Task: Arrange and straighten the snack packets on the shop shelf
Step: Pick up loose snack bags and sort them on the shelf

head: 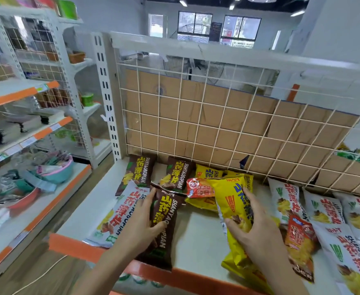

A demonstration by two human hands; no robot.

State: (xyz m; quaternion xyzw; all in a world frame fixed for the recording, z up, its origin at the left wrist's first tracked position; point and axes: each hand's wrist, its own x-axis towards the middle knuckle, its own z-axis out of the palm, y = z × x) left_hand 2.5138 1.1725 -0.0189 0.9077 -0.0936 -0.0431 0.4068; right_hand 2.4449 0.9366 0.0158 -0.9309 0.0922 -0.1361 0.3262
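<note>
Illumination: bright, even, diffuse. Sources: ceiling strip lights (pixel 183 2) at 12 o'clock, plus daylight through the windows (pixel 240 30), which are overexposed. Shadows: soft and faint on the shelf (pixel 198 226). Glare: mild sheen on the yellow packet (pixel 228 194). Distortion: wide-angle bowing of the wire grid (pixel 217 124), strongest toward 3 o'clock. Blur: smearing across the neighbouring shelving (pixel 26 128) at 9 o'clock; centre sharp.

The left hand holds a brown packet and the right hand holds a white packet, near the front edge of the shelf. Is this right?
Not quite. In the head view the right hand grips a yellow packet, not a white one. The rest stands: the left hand holds a brown packet near the front edge of the shelf.
</note>
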